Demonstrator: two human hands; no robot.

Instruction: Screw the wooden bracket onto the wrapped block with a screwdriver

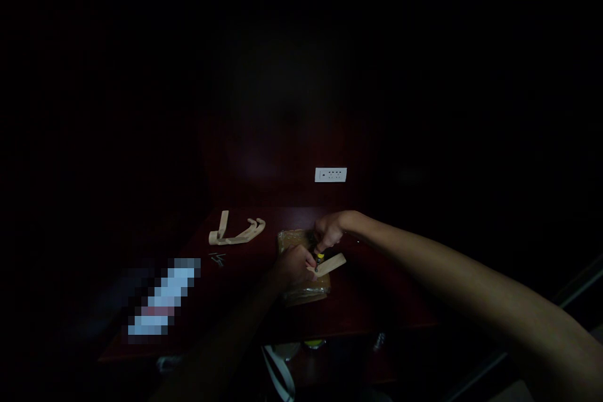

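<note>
My right hand point(331, 230) is closed around the dark handle of what looks like a screwdriver point(320, 258) with a yellow band. Its tip points down onto a flat strip of pale wood point(332, 264). My left hand point(294, 263) pinches the near end of this strip, close to the tip. Beneath the strip lies a brown block wrapped in clear plastic point(306, 293), on the dark red table point(245, 308). Further left rests a pale wooden piece with curved prongs and an upright arm point(235, 240). Several small metal screws or nails point(217, 259) lie in front of it.
A bright, pixelated rectangle point(164, 298) is at the table's left side. A white socket panel point(330, 174) is on the back wall. Below the table edge are a pale strap point(279, 374) and a yellow-topped round item point(314, 344). The surroundings are very dark.
</note>
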